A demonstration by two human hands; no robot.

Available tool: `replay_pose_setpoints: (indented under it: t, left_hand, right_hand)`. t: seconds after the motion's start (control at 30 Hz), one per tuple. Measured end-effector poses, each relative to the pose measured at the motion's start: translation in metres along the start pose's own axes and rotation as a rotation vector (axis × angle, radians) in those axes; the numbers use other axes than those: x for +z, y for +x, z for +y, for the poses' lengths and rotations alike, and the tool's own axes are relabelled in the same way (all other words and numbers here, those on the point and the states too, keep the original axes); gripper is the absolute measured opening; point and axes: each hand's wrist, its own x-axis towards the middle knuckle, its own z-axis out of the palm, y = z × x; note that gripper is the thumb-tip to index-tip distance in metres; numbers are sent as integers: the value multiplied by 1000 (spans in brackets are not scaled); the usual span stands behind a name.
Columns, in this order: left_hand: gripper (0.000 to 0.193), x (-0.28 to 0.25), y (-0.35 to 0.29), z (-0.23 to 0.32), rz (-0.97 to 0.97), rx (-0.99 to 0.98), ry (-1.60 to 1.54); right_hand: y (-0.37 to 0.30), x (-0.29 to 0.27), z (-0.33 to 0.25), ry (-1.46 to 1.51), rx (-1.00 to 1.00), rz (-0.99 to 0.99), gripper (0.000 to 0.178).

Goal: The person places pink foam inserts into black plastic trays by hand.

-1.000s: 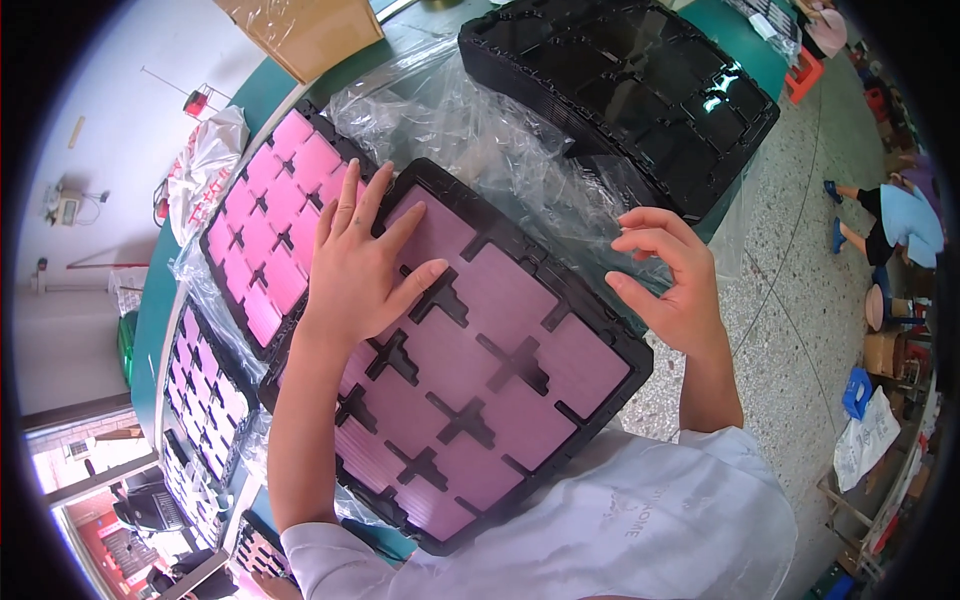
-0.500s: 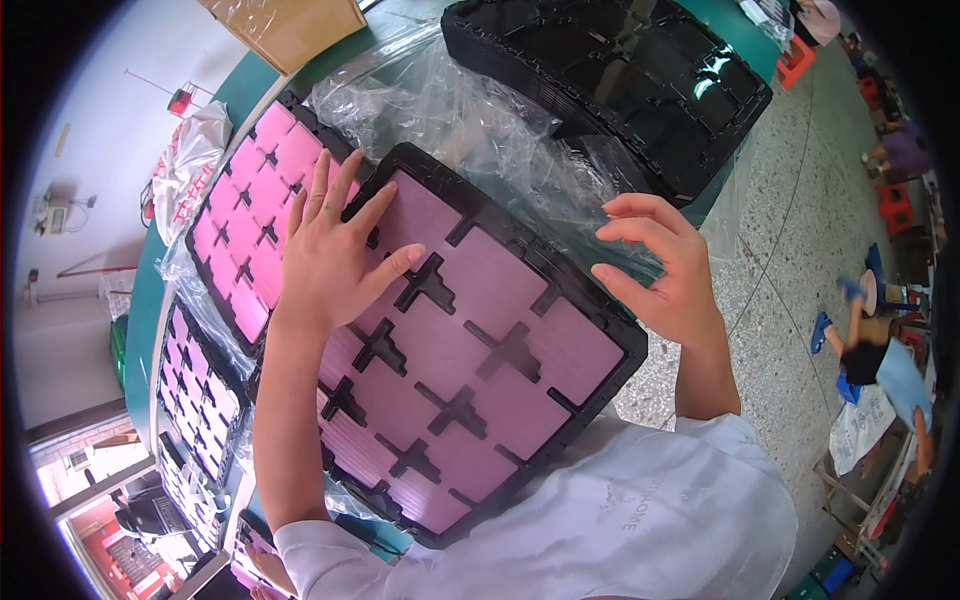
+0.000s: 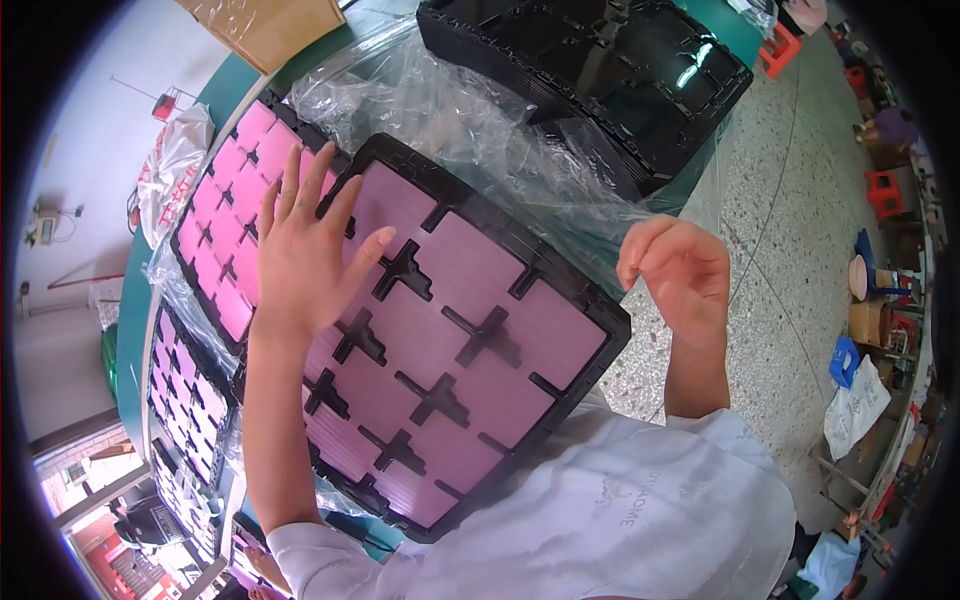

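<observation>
At the far left a white bag [image 3: 172,160] sits on the green table [image 3: 130,330], and beside it trays of pink pads [image 3: 225,235] run in a line toward me along the table's edge, partly under clear film. My left hand [image 3: 300,255] lies flat, palm down, on the far left part of the tray [image 3: 455,335] in front of me, fingers spread and straight, the thumb stretched right across a pink pad. That tray is black, nearly square, with pink pads in rows split by black cross-shaped gaps; it sits close against my chest above the table's near edge, overlapping the other pink trays. It is turned like a diamond: one corner points far and left under my fingers, another right toward my other hand, and its slightly longer run goes from the far corner down to the near one by my white shirt [image 3: 620,500]. Crumpled plastic wrap [image 3: 470,120] lies just beyond it, and past that a stack of empty black trays [image 3: 610,70]. My right hand [image 3: 680,275] is just off the tray's right corner, not touching it, fingers curled loosely inward and gripping nothing. Speckled floor [image 3: 790,240] lies to the right.
</observation>
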Motion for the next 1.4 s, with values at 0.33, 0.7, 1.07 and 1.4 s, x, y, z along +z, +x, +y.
replay_pose_setpoints:
  t: [0.33,0.7,1.07,1.4]
  left_hand:
    - [83,-8,-37,33,-72,138,-351]
    - [90,-27,-73,24,-85,104,-310]
    - [101,-27,-167,-18,-157,-168,-295]
    - [96,-35,-229,-30,-215,-214,-251]
  right_hand:
    - [-27,9,5,-398,50,172,14]
    - [37,27,3,-861,-347,-250,28]
    - [152,83,65,-1172,-569,-1032,82]
    - [164,65,42,-1226,-480,-1329,102]
